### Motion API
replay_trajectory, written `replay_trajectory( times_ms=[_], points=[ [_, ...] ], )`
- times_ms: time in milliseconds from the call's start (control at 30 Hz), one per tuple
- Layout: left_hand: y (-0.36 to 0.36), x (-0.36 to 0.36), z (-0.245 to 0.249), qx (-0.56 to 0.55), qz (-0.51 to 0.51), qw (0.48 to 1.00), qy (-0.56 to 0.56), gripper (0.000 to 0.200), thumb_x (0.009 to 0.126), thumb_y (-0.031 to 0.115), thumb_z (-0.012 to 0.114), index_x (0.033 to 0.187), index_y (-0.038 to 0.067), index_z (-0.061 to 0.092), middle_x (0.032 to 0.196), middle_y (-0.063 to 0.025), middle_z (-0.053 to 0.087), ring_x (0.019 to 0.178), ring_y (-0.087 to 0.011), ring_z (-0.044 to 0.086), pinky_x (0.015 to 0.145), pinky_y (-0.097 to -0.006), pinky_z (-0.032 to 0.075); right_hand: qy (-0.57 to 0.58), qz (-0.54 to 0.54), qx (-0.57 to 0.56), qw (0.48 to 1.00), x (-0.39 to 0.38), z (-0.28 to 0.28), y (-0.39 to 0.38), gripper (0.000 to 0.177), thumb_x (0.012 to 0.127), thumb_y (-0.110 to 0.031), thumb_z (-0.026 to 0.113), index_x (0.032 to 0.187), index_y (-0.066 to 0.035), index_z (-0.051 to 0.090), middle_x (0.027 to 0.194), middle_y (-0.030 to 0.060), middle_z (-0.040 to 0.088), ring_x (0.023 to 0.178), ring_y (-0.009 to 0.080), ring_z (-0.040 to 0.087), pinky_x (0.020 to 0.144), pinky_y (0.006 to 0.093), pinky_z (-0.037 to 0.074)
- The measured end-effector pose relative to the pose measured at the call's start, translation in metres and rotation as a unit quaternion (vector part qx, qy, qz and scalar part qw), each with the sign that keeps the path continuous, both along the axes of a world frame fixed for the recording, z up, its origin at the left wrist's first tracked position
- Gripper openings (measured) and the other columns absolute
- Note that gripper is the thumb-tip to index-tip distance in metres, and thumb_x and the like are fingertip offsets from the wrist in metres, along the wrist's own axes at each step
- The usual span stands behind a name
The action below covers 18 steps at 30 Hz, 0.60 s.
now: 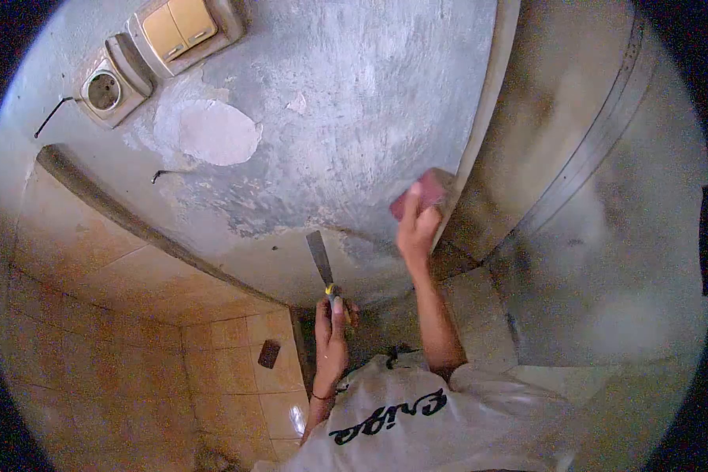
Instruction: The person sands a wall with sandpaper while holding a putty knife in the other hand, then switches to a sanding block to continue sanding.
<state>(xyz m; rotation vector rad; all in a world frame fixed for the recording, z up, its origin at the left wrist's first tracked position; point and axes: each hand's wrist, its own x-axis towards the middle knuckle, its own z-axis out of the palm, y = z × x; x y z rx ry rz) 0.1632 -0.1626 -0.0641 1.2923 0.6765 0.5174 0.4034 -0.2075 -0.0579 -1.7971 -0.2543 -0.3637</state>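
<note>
The right hand [421, 232] had its fingers wrapped over a reddish pad [425, 191] by the right edge of the wall [354, 94]; the left hand [333, 338] gripped a scraper [321, 262], its long axis running from the fingers toward the wall's lower part, farther from that edge.

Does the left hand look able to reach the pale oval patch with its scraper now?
Probably yes: the left hand holds the scraper, and nothing visible stands between it and the pale oval patch.
</note>
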Motion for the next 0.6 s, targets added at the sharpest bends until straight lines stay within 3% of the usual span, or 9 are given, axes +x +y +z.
replay_trajectory(
  times_ms=[67,100,200,233,300,333,433,467,600],
  points=[
    [0.0,0.002,0.0,0.006,-0.004,1.0,0.01,0.042,0.104,0.04,0.046,0.118,0.001,0.05,0.093,-0.0057,0.057,0.081,-0.014,0.052,0.075,-0.0278,0.043,-0.221,-0.011,0.034,0.975,-0.006,-0.005,0.014,0.043,0.104,-0.036,0.049,0.082,0.001,0.056,0.068,0.0095,0.058,0.061,0.0232,0.053,0.061,0.0392,0.044],
    [0.001,0.001,0.002,0.008,-0.005,1.0,0.01,0.042,0.104,0.04,0.046,0.118,0.001,0.05,0.093,-0.0057,0.057,0.081,-0.014,0.052,0.075,-0.0278,0.043,-0.221,-0.012,0.036,0.975,-0.007,0.0,0.01,0.043,0.104,-0.036,0.049,0.082,0.001,0.056,0.068,0.0095,0.058,0.061,0.0232,0.053,0.061,0.0392,0.044],
    [0.007,-0.002,0.004,0.028,-0.02,0.999,0.009,0.04,0.105,0.039,0.046,0.118,0.002,0.05,0.093,-0.0059,0.056,0.082,-0.0148,0.052,0.075,-0.0278,0.043,0.083,-0.003,0.081,0.993,0.004,0.022,-0.016,0.037,0.104,-0.032,0.048,0.086,0.0,0.057,0.074,0.0101,0.061,0.065,0.0226,0.053,0.063,0.0398,0.044],
    [0.01,-0.004,-0.004,0.023,-0.019,1.0,0.0,0.039,0.105,0.038,0.045,0.118,0.002,0.05,0.093,-0.0059,0.056,0.083,-0.0147,0.051,0.075,-0.0278,0.042,0.08,0.002,0.082,0.993,0.003,0.023,-0.011,0.037,0.104,-0.032,0.048,0.086,0.0,0.057,0.074,0.0101,0.061,0.065,0.0226,0.053,0.063,0.0398,0.044],
    [0.014,-0.008,-0.007,0.018,-0.01,1.0,-0.009,0.038,0.105,0.037,0.045,0.118,0.002,0.05,0.093,-0.0059,0.056,0.083,-0.0146,0.051,0.075,-0.0278,0.042,-0.082,0.009,0.098,0.992,-0.008,0.027,0.001,0.036,0.103,-0.029,0.051,0.084,0.0,0.059,0.069,0.0097,0.058,0.061,0.0206,0.052,0.06,0.0391,0.044],
    [0.017,-0.011,-0.006,0.033,-0.024,0.999,0.005,0.037,0.105,0.037,0.045,0.117,0.002,0.049,0.094,-0.0058,0.056,0.084,-0.0141,0.05,0.074,-0.0275,0.042,-0.205,0.014,0.027,0.978,-0.009,0.018,0.01,0.03,0.101,-0.026,0.053,0.09,0.0,0.062,0.066,0.01,0.057,0.058,0.0204,0.051,0.058,0.0386,0.044],
    [0.015,-0.017,0.027,0.067,-0.031,0.996,0.041,0.036,0.106,0.036,0.045,0.117,0.002,0.049,0.094,-0.0057,0.056,0.084,-0.013,0.05,0.074,-0.027,0.041,-0.196,0.042,-0.011,0.98,-0.015,0.021,0.027,0.025,0.1,-0.023,0.055,0.099,0.0,0.064,0.067,0.0109,0.059,0.057,0.0218,0.052,0.057,0.0384,0.045],
    [0.014,-0.019,0.038,0.087,-0.028,0.994,0.06,0.036,0.106,0.036,0.045,0.117,0.002,0.048,0.094,-0.0057,0.056,0.084,-0.0124,0.05,0.074,-0.0268,0.041,-0.091,0.059,0.053,0.993,-0.024,0.028,0.027,0.026,0.099,-0.023,0.056,0.098,0.001,0.065,0.067,0.0118,0.06,0.058,0.0225,0.054,0.058,0.0388,0.046],
    [0.023,-0.033,0.025,0.047,-0.039,0.997,0.05,0.038,0.105,0.037,0.045,0.12,0.003,0.048,0.095,-0.0052,0.056,0.084,-0.012,0.051,0.074,-0.0259,0.042,-0.091,0.074,0.086,0.989,-0.037,0.022,0.059,0.025,0.098,-0.025,0.058,0.098,-0.002,0.066,0.066,0.0105,0.06,0.055,0.021,0.054,0.056,0.0385,0.045]
  ],
)
